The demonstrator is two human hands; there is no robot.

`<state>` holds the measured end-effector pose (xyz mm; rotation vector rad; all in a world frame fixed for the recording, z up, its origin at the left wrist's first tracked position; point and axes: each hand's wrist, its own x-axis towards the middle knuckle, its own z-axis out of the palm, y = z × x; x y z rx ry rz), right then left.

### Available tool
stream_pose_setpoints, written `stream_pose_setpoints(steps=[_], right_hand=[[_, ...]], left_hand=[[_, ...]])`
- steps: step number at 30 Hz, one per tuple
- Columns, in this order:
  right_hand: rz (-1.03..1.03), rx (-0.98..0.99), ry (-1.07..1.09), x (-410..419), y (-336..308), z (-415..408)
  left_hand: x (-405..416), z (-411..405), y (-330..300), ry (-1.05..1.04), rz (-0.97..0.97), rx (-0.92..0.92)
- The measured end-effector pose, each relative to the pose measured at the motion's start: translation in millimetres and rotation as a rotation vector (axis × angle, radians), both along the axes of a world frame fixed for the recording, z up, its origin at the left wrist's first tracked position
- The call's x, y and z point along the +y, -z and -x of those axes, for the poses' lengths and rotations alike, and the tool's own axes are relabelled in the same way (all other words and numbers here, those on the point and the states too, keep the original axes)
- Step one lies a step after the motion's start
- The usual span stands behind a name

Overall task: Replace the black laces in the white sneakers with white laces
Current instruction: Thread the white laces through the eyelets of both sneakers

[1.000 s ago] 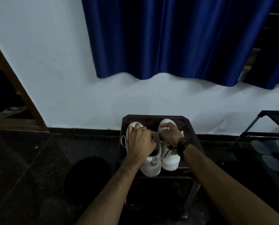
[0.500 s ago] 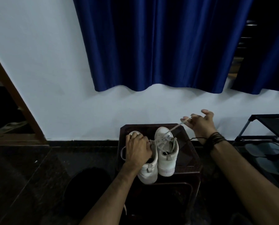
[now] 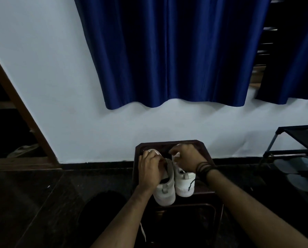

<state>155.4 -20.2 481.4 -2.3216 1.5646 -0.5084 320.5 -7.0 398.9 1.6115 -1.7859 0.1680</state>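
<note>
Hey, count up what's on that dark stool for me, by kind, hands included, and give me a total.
White sneakers: 2, the left white sneaker and the right white sneaker
Thin black lace: 1, the black lace trailing over the right sneaker
Flat white lace: 1, the white lace at the right hand
Bare hands: 2, left hand and right hand
Total: 6, on the dark brown stool

- A single wide-angle view comes from the person's head and looks forward and down.
- It faces a pale white wall (image 3: 47, 72) hung with a dark blue pleated curtain (image 3: 171, 51), which fills the upper half.
- Both forearms enter from the bottom edge, so the dark brown square stool (image 3: 206, 154) sits near, low and centre.
- Straight edges bow toward the sides, as the brown wooden door frame (image 3: 18, 108) at left shows.
- There is no second view to overlap with.
</note>
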Motion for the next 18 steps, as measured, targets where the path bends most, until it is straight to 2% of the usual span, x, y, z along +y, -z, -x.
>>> stream_pose_setpoints(steps=[4, 10, 13, 15, 17, 18], right_hand=[[-0.119, 0.149, -0.025, -11, 19, -33], [-0.179, 0.093, 0.003, -19, 18, -19], [-0.127, 0.123, 0.026, -18, 26, -14], [-0.02, 0.19, 0.075, -16, 19, -11], [0.134, 0.115, 0.185, -20, 2, 1], [0.17, -0.008, 0.272, -24, -9, 11]], left_hand=[[-1, -6, 5, 0.014, -0.034, 0.002], [-4, -6, 7, 0.008, -0.01, 0.04], [-5, -6, 9, 0.001, -0.008, 0.047], [-4, -5, 8, 0.002, -0.01, 0.052], [-2, -5, 7, 0.007, -0.015, 0.062], [-2, -5, 6, 0.005, -0.017, 0.071]])
